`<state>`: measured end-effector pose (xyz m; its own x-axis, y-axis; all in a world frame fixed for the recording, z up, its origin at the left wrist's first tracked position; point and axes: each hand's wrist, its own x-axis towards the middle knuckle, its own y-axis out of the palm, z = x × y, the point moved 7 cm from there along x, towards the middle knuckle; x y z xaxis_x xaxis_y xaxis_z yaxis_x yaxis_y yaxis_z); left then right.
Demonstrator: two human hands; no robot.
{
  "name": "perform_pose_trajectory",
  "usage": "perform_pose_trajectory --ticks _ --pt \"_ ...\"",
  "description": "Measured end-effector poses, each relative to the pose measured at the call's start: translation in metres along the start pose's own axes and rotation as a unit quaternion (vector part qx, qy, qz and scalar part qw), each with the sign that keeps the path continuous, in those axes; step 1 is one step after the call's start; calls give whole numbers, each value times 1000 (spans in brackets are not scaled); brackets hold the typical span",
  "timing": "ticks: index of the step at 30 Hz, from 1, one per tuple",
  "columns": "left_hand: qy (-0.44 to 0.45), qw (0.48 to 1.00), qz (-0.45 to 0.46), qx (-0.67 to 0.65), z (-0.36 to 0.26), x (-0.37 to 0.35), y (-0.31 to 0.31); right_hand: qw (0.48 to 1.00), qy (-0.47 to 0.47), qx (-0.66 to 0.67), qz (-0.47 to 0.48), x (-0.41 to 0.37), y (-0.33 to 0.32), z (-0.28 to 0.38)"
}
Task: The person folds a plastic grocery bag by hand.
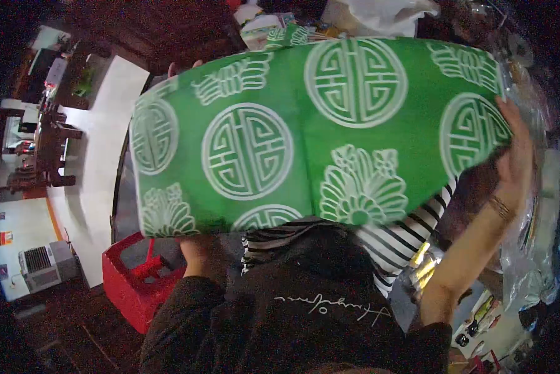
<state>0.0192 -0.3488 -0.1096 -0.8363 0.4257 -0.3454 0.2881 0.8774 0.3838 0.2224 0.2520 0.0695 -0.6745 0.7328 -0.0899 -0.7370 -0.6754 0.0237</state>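
A large green cloth (317, 131) printed with white round emblems and flowers is spread wide in front of me. My right hand (512, 153) grips its right edge, a thin bracelet on the wrist. My left forearm, in a black sleeve, goes up behind the cloth. Fingertips of my left hand (183, 66) show over the cloth's upper left edge, and the rest of that hand is hidden. Below the cloth lies a black garment (317, 305) with white script, next to a black-and-white striped piece (404, 234).
A red plastic crate (130, 283) stands at the lower left. Beyond it are a white surface (99, 156) and dark wooden furniture (52, 153). Clear plastic bags (532, 249) hang at the right. More packed goods are piled behind the cloth's top edge.
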Motion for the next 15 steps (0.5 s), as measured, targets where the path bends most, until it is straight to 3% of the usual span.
perform_pose_trajectory --ticks 2,3,5,6,8,10,12,15 --pt "7 994 79 -71 -32 23 5 998 21 -59 -21 -9 -51 2" --pt "17 980 145 -133 -49 38 24 963 -130 -234 27 -20 -65 22" --pt "50 948 209 -235 -64 46 74 871 -269 -404 82 -42 -78 40" --pt "77 930 224 -280 -68 44 103 909 -195 -365 42 -40 -97 39" --pt "160 978 118 -65 -57 58 87 936 -116 -332 4 -44 -112 40" --pt "-2 994 108 11 -25 65 90 841 -265 -464 79 -59 -88 65" --pt "30 988 34 150 -32 67 102 741 -378 -544 110 -76 -62 90" --pt "85 989 -16 118 -42 72 119 800 -345 -475 125 -81 -43 114"
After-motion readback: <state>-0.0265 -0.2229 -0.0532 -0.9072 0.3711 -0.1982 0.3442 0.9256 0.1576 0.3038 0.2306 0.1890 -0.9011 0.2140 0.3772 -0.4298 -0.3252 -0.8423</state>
